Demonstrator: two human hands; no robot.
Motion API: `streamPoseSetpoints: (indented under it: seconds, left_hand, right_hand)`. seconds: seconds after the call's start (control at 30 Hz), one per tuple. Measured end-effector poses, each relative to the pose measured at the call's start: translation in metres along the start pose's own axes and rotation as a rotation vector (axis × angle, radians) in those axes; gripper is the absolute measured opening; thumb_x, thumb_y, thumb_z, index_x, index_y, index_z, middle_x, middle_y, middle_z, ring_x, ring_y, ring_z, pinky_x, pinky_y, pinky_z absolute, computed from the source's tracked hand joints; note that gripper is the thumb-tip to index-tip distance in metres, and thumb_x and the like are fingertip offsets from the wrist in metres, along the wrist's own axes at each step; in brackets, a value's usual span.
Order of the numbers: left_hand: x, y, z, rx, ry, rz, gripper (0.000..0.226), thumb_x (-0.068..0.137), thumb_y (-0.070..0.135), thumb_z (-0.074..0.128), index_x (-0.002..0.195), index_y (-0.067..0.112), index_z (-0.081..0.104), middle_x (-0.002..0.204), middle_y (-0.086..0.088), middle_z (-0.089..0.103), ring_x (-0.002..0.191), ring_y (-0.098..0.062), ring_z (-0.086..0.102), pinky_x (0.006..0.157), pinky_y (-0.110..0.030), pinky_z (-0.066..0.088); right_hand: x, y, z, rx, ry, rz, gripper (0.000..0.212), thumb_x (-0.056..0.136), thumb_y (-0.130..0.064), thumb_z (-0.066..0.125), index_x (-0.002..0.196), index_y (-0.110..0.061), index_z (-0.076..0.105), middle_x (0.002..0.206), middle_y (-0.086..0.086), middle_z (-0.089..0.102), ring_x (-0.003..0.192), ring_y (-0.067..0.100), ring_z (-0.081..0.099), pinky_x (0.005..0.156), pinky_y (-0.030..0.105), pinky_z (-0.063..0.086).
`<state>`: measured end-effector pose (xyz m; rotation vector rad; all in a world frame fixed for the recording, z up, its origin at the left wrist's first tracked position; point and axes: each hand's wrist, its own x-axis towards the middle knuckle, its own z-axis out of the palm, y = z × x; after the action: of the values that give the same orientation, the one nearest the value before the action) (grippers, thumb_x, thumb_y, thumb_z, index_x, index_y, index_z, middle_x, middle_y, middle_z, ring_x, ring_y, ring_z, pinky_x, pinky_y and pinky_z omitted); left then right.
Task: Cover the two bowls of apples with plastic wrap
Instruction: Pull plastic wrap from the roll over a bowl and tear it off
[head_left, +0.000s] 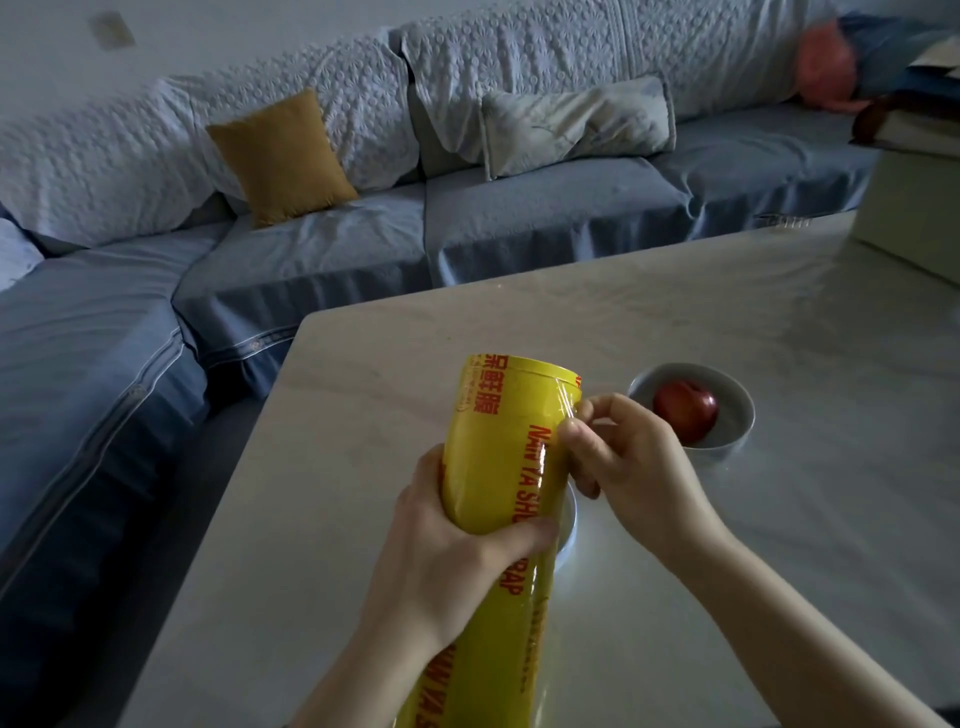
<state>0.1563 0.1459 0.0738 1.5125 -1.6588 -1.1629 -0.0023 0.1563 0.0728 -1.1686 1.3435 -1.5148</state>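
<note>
A big yellow roll of plastic wrap (506, 441) with red lettering stands tilted over the table in front of me. My left hand (457, 540) grips it around the middle. My right hand (623, 457) pinches the loose film edge on the roll's right side near the top. A white bowl (737, 415) holding a red apple (685, 410) sits on the table just right of my right hand. A second white bowl (569, 525) shows only a sliver of rim behind the roll; its contents are hidden.
The pale table (675, 312) has its left edge beside a blue-covered sofa (311, 260) with a mustard cushion (283, 156). A pale box (914, 218) stands on the table's far right corner, with stacked items above it.
</note>
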Motion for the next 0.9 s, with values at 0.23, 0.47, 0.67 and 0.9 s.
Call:
streamPoseSetpoints:
  seconds: [0.23, 0.47, 0.67, 0.9]
  left_hand:
    - [0.011, -0.001, 0.007, 0.146, 0.030, 0.049, 0.094, 0.031, 0.066, 0.077, 0.117, 0.046, 0.043, 0.102, 0.007, 0.061, 0.082, -0.015, 0.066, 0.072, -0.044, 0.056]
    - [0.023, 0.007, 0.015, 0.036, -0.009, -0.023, 0.095, 0.027, 0.067, 0.076, 0.113, 0.041, 0.045, 0.106, 0.003, 0.064, 0.086, -0.018, 0.067, 0.076, -0.044, 0.056]
    - [0.026, 0.017, 0.009, 0.016, -0.185, -0.060, 0.087, 0.042, 0.053, 0.087, 0.110, 0.029, 0.039, 0.102, 0.006, 0.059, 0.086, -0.011, 0.065, 0.071, -0.027, 0.055]
    - [0.007, -0.005, 0.015, -0.462, -0.431, -0.059, 0.106, 0.047, 0.026, 0.082, 0.133, 0.056, 0.027, 0.106, 0.005, 0.069, 0.093, -0.025, 0.070, 0.068, -0.037, 0.058]
  right_hand:
    - [-0.001, -0.007, -0.023, -0.273, -0.204, 0.157, 0.037, 0.075, -0.038, 0.068, 0.044, -0.018, 0.058, 0.042, -0.007, 0.050, 0.041, 0.002, 0.040, 0.048, 0.012, 0.034]
    - [-0.016, 0.004, -0.005, -0.443, -0.072, 0.067, 0.022, 0.087, -0.034, 0.055, 0.072, -0.020, 0.050, 0.092, -0.010, 0.042, 0.072, 0.003, 0.052, 0.066, 0.009, 0.045]
    - [-0.002, 0.016, -0.008, -0.247, 0.157, 0.134, 0.033, 0.088, -0.034, 0.054, 0.067, -0.012, 0.043, 0.063, 0.004, 0.046, 0.063, 0.017, 0.044, 0.065, 0.040, 0.048]
    - [0.007, 0.017, -0.016, -0.008, 0.214, 0.232, 0.027, 0.092, -0.030, 0.050, 0.076, -0.009, 0.046, 0.070, 0.010, 0.049, 0.068, 0.022, 0.052, 0.074, 0.044, 0.053]
